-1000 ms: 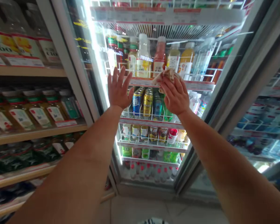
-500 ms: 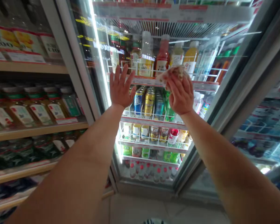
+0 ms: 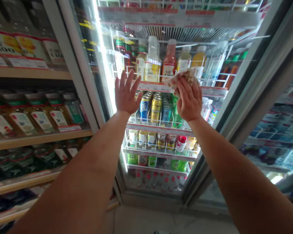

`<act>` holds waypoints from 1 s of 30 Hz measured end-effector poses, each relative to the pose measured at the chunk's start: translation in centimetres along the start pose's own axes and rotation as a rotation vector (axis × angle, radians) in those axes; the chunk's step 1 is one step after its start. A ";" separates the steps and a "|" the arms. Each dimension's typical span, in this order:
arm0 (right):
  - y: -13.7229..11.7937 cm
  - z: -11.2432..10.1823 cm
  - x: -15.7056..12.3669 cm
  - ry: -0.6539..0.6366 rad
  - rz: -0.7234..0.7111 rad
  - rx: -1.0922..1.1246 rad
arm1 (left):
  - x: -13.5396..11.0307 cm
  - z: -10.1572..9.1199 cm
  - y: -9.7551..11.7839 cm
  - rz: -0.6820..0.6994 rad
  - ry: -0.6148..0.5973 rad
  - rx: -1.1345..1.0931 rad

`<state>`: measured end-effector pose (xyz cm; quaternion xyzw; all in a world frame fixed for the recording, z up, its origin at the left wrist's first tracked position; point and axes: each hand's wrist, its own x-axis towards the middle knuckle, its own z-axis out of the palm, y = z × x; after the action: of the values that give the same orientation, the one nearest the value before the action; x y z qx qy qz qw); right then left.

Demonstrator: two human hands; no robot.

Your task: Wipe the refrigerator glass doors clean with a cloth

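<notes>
My left hand (image 3: 127,95) lies flat with fingers spread against the glass door (image 3: 161,182) of a lit drinks fridge. To its right, my right hand (image 3: 190,101) presses a crumpled, pale patterned cloth (image 3: 177,80) to the same glass. Part of the cloth is hidden under the palm and fingers. Behind the door, in line with my hands, stand a clear-capped C100 bottle (image 3: 151,66), a red drink bottle (image 3: 169,61), a blue can (image 3: 144,109) and a gold can (image 3: 156,109).
On the left, wooden shelves (image 3: 39,138) hold rows of juice bottles (image 3: 40,118). A metal door frame (image 3: 236,107) runs down the right side, with another fridge door (image 3: 266,130) beyond it. Below lies a tiled floor (image 3: 141,217).
The view has shifted very slightly. My right hand and the cloth stay at nearly the same spot on the glass, and my left hand remains flat in place.
</notes>
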<state>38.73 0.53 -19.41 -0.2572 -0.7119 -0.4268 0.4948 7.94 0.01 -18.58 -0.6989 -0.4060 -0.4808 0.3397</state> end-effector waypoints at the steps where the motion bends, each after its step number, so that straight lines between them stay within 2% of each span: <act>1: 0.0 0.1 0.0 0.037 0.030 -0.027 | 0.0 0.0 0.0 0.001 0.004 -0.001; 3: 0.1 0.0 -0.1 0.002 -0.005 -0.036 | 0.0 0.0 0.0 0.007 0.009 0.007; 7: 0.3 -0.6 0.1 -0.283 -0.272 0.126 | 0.0 0.1 -0.1 0.003 -0.008 0.002; 9: 0.3 -0.8 0.2 -0.347 -0.377 0.192 | 0.0 0.2 -0.2 0.002 -0.017 -0.002; 12: 0.1 -0.5 0.1 -0.269 -0.376 0.173 | 0.0 0.3 -0.3 0.018 0.002 0.016; 16: 0.0 0.3 -0.3 -0.007 -0.013 0.047 | 0.0 0.2 -0.3 0.021 0.017 0.017; 18: 0.1 0.4 -0.5 0.039 0.077 0.019 | -0.1 0.2 -0.2 0.014 0.017 0.021; 20: 0.2 0.2 -0.5 -0.059 -0.029 0.066 | -0.1 0.2 -0.2 0.013 0.017 0.035; 23: 0.4 -0.3 -0.3 -0.315 -0.331 0.205 | -0.1 0.2 -0.2 0.019 0.009 0.043; 25: 0.3 -0.5 -0.2 -0.393 -0.432 0.248 | -0.1 0.1 -0.1 0.028 0.015 0.042; 27: 0.1 -0.4 -0.3 -0.334 -0.393 0.217 | -0.1 0.1 -0.1 0.028 0.031 0.048; 30: -0.4 0.0 -0.5 -0.096 -0.124 0.084 | -0.1 0.1 0.0 0.019 0.030 0.035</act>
<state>38.57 0.35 -20.00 -0.2119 -0.7666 -0.4137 0.4430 7.94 0.06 -18.66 -0.6893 -0.4028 -0.4809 0.3625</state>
